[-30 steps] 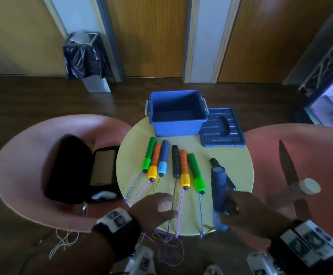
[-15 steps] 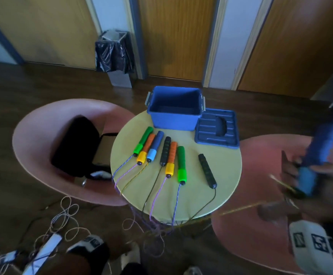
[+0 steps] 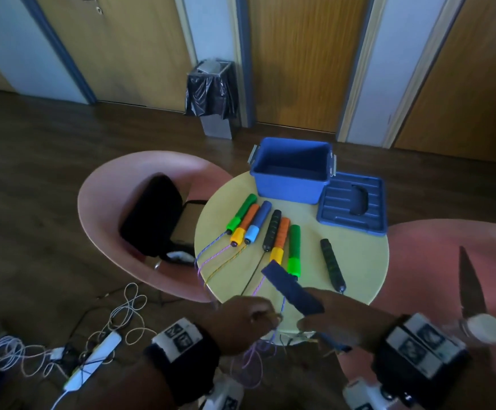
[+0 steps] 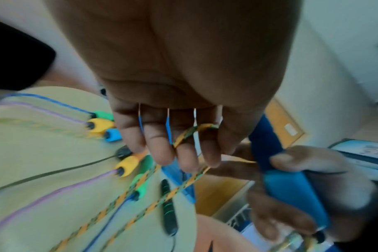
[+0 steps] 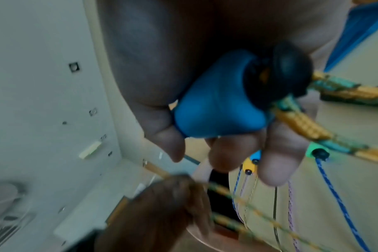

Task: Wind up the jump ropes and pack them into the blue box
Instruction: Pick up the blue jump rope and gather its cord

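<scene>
My right hand (image 3: 344,318) grips the blue foam-sleeved cylindrical handle (image 3: 292,288); my left hand (image 3: 241,324) pinches its orange-green braided cord (image 4: 183,136).

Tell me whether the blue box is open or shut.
Open. The blue box shows its bare interior from above, with no rope visible inside, and its lid lies flat on the table beside it.

Braided orange-green rope (image 4: 184,184); smooth blue plastic box (image 3: 291,184); matt yellow table (image 3: 356,261); foam-like dark-blue handle (image 3: 292,288); wooden doors (image 3: 297,54).
</scene>
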The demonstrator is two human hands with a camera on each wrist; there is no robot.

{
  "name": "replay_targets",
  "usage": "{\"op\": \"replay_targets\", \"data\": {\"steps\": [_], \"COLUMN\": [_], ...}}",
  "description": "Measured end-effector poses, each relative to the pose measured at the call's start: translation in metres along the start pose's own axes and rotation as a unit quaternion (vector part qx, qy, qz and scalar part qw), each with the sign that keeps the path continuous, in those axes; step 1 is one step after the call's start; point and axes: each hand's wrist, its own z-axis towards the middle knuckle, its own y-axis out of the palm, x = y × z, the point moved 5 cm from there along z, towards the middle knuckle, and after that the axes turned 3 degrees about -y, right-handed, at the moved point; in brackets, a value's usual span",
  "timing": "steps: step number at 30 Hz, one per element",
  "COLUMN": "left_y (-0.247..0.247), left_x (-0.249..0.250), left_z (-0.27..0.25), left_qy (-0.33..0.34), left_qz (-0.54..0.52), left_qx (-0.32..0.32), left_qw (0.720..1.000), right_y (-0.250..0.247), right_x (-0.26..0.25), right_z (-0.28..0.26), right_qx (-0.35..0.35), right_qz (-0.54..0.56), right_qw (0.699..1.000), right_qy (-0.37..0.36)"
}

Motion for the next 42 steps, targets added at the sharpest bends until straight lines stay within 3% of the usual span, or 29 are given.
{"op": "replay_targets", "data": {"steps": [2,5,10,13,16,18,24,29,31,34,36,38,40,42], "left_y": [-0.011,-0.021,-0.016,-0.007,-0.004,-0.005,-0.021,-0.018,-0.005,0.013,0.014,0.012,0.008,0.006], "left_x": [0.019,0.005,-0.057,-0.082,-0.069,-0.047,0.028,-0.004,-0.056,-0.123,-0.138,-0.147,-0.144,-0.141], "left_z": [0.007,0.009,-0.015,-0.029,-0.020,-0.004,0.036,0.026,0.011,-0.020,-0.045,-0.059,-0.059,-0.042], "left_qy": [0.015,-0.016,-0.065,-0.073,-0.053,-0.047,0.000,-0.035,-0.083,-0.144,-0.191,-0.235,-0.243,-0.216], "left_qz": [-0.012,-0.020,0.012,0.024,0.036,0.025,-0.044,-0.024,0.050,0.101,0.123,0.105,0.097,0.063], "left_qx": [0.008,0.029,0.019,0.034,0.025,0.007,0.047,0.019,-0.024,-0.057,-0.042,-0.038,-0.036,-0.022], "left_qw": [1.000,0.999,0.998,0.996,0.998,0.999,0.998,0.999,0.995,0.983,0.973,0.966,0.964,0.974], "right_y": [0.005,-0.009,-0.054,-0.075,-0.074,-0.060,-0.018,-0.041,-0.067,-0.114,-0.136,-0.149,-0.151,-0.143], "right_x": [-0.010,-0.015,-0.004,0.006,0.008,0.005,-0.020,-0.010,-0.004,0.023,0.041,0.048,0.044,0.032], "right_z": [0.005,-0.003,-0.039,-0.052,-0.047,-0.031,0.007,-0.007,-0.024,-0.056,-0.075,-0.088,-0.089,-0.081], "right_qx": [-0.040,-0.044,0.040,0.099,0.123,0.095,-0.014,0.041,0.140,0.326,0.385,0.408,0.390,0.348], "right_qz": [-0.033,-0.068,0.060,0.083,0.057,0.031,-0.022,0.013,0.136,0.340,0.426,0.462,0.442,0.378], "right_qw": [0.999,0.997,0.997,0.991,0.990,0.994,0.999,0.998,0.978,0.879,0.817,0.786,0.803,0.849], "right_qy": [-0.002,-0.010,-0.014,-0.029,-0.031,-0.039,-0.034,-0.049,-0.078,-0.069,-0.046,-0.053,-0.089,-0.121]}}
